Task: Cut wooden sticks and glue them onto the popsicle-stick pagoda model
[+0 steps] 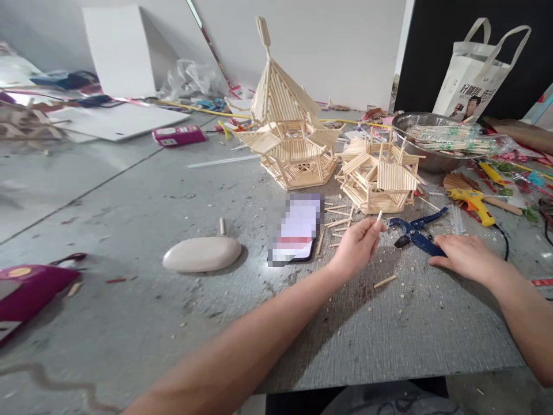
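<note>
My left hand point(358, 246) is closed around a short wooden stick point(379, 217), whose tip pokes up between thumb and finger. To its right, my right hand point(462, 253) rests on one handle of the blue cutting pliers point(417, 235); whether its fingers grip the handle is hard to tell. The pliers lie on the table with their handles spread. Just beyond my left hand stands a small unroofed stick model point(380, 178), beside a taller stick pavilion point(294, 127) with a pointed roof. Several cut sticks point(339, 219) lie near the phone.
A phone point(298, 227) lies left of my left hand, and a pale oval object point(202, 255) farther left. On the right are a yellow glue gun point(473, 204) and a metal bowl point(406, 153) with packed sticks. A magenta box point(179, 136) sits at the back left.
</note>
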A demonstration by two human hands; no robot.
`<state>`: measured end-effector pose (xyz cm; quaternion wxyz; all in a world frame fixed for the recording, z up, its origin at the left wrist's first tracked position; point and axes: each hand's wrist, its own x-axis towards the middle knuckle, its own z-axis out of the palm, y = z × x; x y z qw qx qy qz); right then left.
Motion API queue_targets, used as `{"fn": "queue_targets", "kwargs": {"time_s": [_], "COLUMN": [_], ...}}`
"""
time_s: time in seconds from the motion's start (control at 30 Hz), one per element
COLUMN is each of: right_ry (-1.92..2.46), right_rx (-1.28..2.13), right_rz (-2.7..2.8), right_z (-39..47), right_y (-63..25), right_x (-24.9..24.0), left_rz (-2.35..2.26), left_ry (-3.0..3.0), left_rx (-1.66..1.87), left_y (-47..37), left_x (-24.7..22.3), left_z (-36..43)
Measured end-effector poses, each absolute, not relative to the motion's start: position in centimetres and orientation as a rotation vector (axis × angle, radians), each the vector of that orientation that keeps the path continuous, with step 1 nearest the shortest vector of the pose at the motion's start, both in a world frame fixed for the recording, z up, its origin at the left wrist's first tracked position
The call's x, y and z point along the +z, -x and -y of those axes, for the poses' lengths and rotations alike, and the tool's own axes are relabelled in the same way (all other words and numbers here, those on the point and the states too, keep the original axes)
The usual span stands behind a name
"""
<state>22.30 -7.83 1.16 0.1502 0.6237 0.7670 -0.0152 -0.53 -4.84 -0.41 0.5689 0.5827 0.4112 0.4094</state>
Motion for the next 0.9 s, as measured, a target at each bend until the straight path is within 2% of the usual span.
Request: {"fn": "queue_targets", "kwargs": {"time_s": [0.2, 0.5, 0.57, 0.73, 0.8, 0.9], "right_ry": [-1.913, -2.231, -2.283, -2.099, -2.056, -2.074], "right_rx": [-0.268, -0.593, -0.871, -1.923, -2.153, -2.301], "right_rz": [-2.282, -2.631, -2.707, -2.675, -2.656, -2.684], "right_z": [7.2, 7.8, 8.3, 9.1, 9.0, 8.8], "right_y": [-22.4, -22.6, -22.0, -20.6, -20.0, -19.1], "right_x": [1.6, 3.1, 3.4, 2.2, 1.3, 0.2], "left_rz": [-0.928, -0.967, -0.93, -0.794, -0.758, -0.732], "left_ry": [-1.295, -1.653, -1.739, -1.908, -1.923, -1.954], "left_rx": [1.021, 1.229, 1.241, 1.168, 1.102, 1.066], "left_y": [1.1, 0.9, 0.8, 0.8, 0.8, 0.8], "left_x": [-1.0, -1.2, -0.9, -0.3, -0.3, -0.3], "left_z": [5.0, 5.7, 6.0, 6.8, 7.0, 7.3]}}
